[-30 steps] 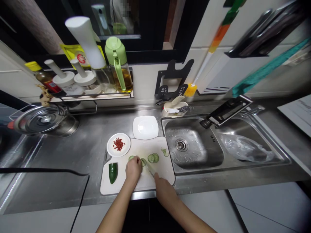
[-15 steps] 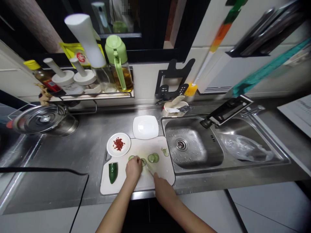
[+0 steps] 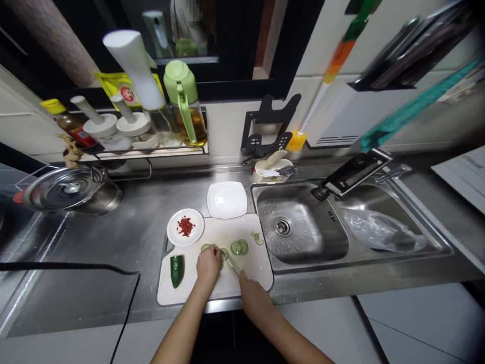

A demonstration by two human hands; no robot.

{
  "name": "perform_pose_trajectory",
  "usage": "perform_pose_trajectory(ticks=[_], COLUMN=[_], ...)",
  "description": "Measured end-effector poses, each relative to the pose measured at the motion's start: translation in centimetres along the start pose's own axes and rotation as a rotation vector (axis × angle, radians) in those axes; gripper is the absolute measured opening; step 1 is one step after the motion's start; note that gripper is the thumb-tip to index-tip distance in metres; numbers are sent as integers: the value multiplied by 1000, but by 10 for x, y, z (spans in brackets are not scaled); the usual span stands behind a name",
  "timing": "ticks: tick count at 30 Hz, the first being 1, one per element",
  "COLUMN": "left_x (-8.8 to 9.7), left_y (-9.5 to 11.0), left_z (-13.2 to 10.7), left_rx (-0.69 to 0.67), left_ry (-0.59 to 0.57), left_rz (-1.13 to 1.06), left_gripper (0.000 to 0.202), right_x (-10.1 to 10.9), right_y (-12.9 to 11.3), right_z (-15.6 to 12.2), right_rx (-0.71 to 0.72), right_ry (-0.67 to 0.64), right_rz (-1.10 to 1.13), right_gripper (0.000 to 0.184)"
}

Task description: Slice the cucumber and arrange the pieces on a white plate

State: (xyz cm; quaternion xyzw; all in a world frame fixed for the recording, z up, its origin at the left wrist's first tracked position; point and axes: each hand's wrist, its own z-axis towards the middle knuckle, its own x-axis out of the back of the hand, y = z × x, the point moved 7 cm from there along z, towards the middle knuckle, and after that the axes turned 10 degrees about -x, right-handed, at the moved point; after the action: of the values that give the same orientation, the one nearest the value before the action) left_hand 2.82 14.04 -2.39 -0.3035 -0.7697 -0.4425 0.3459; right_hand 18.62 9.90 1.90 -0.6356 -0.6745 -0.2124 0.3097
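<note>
On the white cutting board (image 3: pixel 242 280), my left hand (image 3: pixel 209 264) is closed over something mostly hidden beneath the fingers; a cucumber slice (image 3: pixel 224 254) shows at its right side. My right hand (image 3: pixel 253 293) grips a knife (image 3: pixel 233 266), its blade pointing up and left to that slice. Two overlapping cucumber slices (image 3: pixel 239 247) lie to the right of the blade. Thin green peelings (image 3: pixel 256 237) rest near the board's right edge. A dark green cucumber piece (image 3: pixel 176 271) lies at the board's left. Another bit of pale green (image 3: pixel 205 247) peeks out behind my left hand.
A round plate (image 3: pixel 173 237) of chopped red pieces overlaps the board's upper left corner. Behind the board stands a white square dish (image 3: pixel 227 188). The sink (image 3: pixel 303 247) is at right, a lidded pot (image 3: pixel 102 194) at left, and a condiment rack (image 3: pixel 151 151) on the wall.
The view has tilted very slightly. Both hands, the knife and the cucumber pieces keep almost the same places on the board.
</note>
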Motion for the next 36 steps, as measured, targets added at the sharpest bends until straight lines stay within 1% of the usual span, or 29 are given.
perform_pose_trajectory(ticks=[4,9,12,15,20,24,28,36], left_x=[-1,-3,0,9,23,26,24,24], left_y=[0,-2,-9,-21,-45,-57,-60,-57], left_z=[0,1,1,1,1,1,1,-1], left_rx=[-33,-107,-127,-99,-4,40,47,14], left_ry=[16,25,44,88,165,181,188,211], left_rz=[-21,-65,-109,-140,-122,-99,-94,-80], left_gripper=[22,20,19,19,20,21,20,19], right_x=[-7,-18,-21,-20,-20,-22,-23,-26], right_y=[11,34,44,50,54,55,55,55], right_z=[-6,-14,-19,-24,-25,-23,-24,-23], right_rx=[-7,-50,-53,-65,-78,-75,-67,-58], right_ry=[-8,-45,-69,-84,-94,-97,-87,-82], right_rz=[-29,-53,-60,-68,-68,-52,-55,-45], right_gripper=[60,62,63,65,67,68,69,65])
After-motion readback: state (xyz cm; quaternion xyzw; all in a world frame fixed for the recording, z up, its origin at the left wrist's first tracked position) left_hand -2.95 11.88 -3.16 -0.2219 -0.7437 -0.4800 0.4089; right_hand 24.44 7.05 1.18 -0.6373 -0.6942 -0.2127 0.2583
